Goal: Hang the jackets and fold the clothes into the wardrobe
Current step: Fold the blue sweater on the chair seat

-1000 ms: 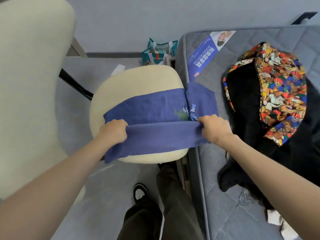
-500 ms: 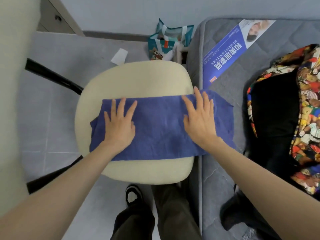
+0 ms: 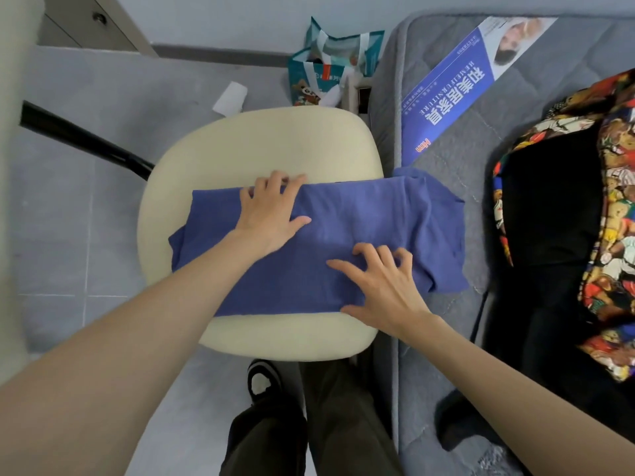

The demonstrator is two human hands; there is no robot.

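Observation:
A folded blue garment (image 3: pixel 347 235) lies across the cream chair seat (image 3: pixel 275 139), and its right end hangs over onto the grey mattress (image 3: pixel 457 156). My left hand (image 3: pixel 271 214) rests palm-down on its left half, fingertips bent at the far edge and thumb spread flat. My right hand (image 3: pixel 381 286) sits at the near edge with fingers curled into the cloth and the thumb at the hem. A black jacket with a colourful bear-print lining (image 3: pixel 563 218) lies on the mattress at the right.
A blue-and-white leaflet (image 3: pixel 457 80) lies on the mattress. A teal shopping bag (image 3: pixel 330 67) and a white paper scrap (image 3: pixel 230 103) are on the grey floor beyond the chair. The chair's black arm (image 3: pixel 86 142) reaches left. My legs and a shoe (image 3: pixel 264 379) are below.
Both hands left their flat, spread position on the garment. The left slid to the far edge near the middle; the right came back to the near edge and its fingers curled.

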